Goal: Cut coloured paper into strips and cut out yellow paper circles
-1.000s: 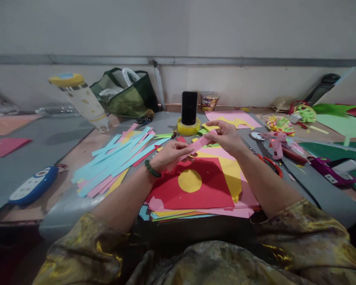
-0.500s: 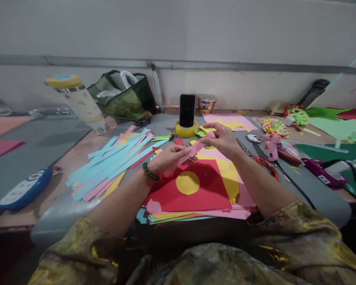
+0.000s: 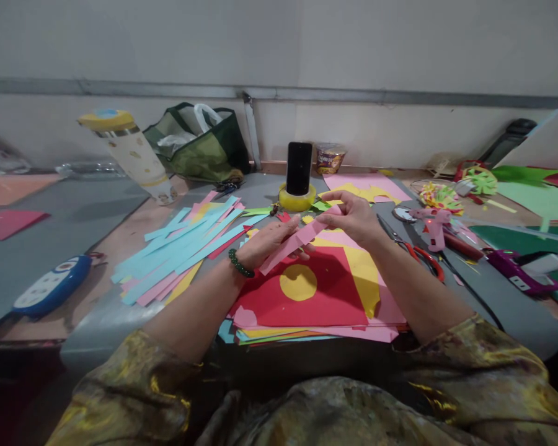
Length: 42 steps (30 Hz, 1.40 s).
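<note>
A pink paper strip [image 3: 294,242] slants across both hands above the sheets, with a crease near its middle. My right hand [image 3: 353,217] pinches its upper end between thumb and fingers. My left hand [image 3: 272,240], a green bead bracelet [image 3: 240,264] at its wrist, supports the lower part; its fingers are beneath the strip and its thumb is stretched alongside. Below lies a red sheet [image 3: 260,303] with a yellow paper circle [image 3: 298,282], on top of a stack of coloured paper. A yellow paper piece [image 3: 366,286] lies at the red sheet's right.
Blue and pink strips [image 3: 177,248] are heaped at left. A phone [image 3: 299,167] stands on a yellow tape roll [image 3: 297,198]. Scissors [image 3: 413,251], a pink glue gun [image 3: 433,226] and a cable are at right. A tumbler [image 3: 137,155], green bag [image 3: 204,148] and blue case [image 3: 53,286] stand left.
My left thumb has lifted off the pink strip's face and straightened, so more of the strip shows. My right hand keeps its pinch. The whole view has shifted slightly.
</note>
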Each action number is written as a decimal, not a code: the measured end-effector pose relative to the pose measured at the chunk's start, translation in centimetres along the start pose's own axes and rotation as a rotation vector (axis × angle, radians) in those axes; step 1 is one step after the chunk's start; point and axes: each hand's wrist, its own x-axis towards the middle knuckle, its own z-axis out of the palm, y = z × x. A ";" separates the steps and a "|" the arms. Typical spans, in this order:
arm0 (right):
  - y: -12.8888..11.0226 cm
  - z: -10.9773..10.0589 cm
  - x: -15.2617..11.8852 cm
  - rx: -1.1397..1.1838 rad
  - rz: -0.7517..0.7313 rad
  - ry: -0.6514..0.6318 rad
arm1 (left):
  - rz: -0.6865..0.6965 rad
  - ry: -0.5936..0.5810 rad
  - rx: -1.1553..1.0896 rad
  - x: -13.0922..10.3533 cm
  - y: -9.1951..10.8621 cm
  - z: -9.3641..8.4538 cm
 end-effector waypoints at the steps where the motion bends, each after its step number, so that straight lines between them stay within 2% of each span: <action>1: 0.0 0.0 0.0 0.003 0.005 0.003 | 0.003 -0.011 0.005 0.0 0.0 0.0; 9: 0.1 -0.1 0.1 -0.021 -0.015 0.009 | 0.017 -0.040 0.064 0.0 0.0 0.0; 14: 0.0 -0.2 -0.1 -0.065 -0.048 0.002 | 0.239 0.166 0.258 0.5 -0.4 -0.1; 16: -0.1 -0.2 -0.2 -0.067 -0.059 -0.017 | 0.287 0.203 0.317 0.6 -0.6 -0.1; 24: -0.2 0.0 -0.1 0.034 -0.023 -0.049 | 0.210 0.102 0.236 0.2 -0.3 -0.1; 35: -0.4 -0.5 0.3 0.119 0.047 0.015 | 0.112 0.140 0.218 0.2 0.0 -0.2; 42: -0.3 -0.8 0.3 0.106 0.004 -0.023 | 0.102 0.074 0.190 0.0 0.3 -0.2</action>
